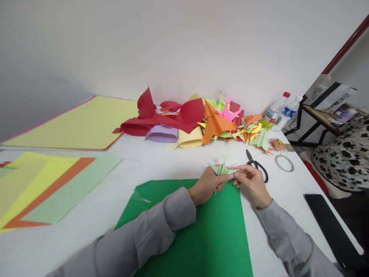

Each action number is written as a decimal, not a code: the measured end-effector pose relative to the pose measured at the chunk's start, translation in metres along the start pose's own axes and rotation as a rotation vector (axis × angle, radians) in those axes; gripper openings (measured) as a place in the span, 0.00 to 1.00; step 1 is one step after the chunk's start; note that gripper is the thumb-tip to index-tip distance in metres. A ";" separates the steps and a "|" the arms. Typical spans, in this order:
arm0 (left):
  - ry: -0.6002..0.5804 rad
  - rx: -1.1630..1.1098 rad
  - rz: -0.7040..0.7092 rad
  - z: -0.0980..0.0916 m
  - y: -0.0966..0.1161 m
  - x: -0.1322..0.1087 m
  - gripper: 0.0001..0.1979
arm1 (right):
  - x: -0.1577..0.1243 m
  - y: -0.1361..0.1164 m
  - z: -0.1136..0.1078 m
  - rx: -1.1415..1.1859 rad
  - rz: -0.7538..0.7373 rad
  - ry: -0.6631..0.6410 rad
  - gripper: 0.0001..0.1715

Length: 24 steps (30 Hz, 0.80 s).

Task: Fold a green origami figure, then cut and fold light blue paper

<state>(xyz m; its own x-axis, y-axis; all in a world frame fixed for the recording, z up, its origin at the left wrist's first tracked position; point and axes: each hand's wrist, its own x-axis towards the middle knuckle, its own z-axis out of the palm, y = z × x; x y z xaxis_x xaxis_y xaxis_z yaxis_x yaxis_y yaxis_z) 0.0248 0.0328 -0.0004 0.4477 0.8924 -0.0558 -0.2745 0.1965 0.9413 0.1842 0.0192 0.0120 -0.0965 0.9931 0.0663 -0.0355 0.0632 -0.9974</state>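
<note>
A pale green origami crane (221,169) is held up over the far edge of a large green paper sheet (210,234). My left hand (206,184) is closed around its lower body. The thumb and fingers of my right hand (253,184) pinch the pointed tip on its right side. Part of the crane is hidden behind my left fingers. Just beyond my right hand lie black-handled scissors (256,163), blades pointing away.
Folded paper shapes, including an orange paper plane (216,121), pile up along the wall. Coloured sheets (72,200) lie at left. To the right are a tape roll (284,163), plastic bottles (285,113) and a black flat object (331,227) near the table edge.
</note>
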 end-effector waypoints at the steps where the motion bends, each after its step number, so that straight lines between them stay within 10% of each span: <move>1: -0.001 0.003 -0.004 0.000 0.000 0.000 0.16 | 0.000 -0.001 0.000 -0.003 0.000 0.003 0.14; 24: 0.057 0.022 -0.022 0.001 0.000 -0.003 0.18 | -0.001 0.005 0.001 -0.217 -0.022 0.230 0.09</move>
<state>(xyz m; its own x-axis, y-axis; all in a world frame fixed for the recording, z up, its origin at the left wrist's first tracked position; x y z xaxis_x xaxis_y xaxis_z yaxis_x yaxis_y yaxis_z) 0.0249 0.0298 -0.0003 0.4040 0.9098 -0.0952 -0.2456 0.2081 0.9468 0.1831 0.0180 0.0065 0.1301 0.9860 0.1044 0.1801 0.0801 -0.9804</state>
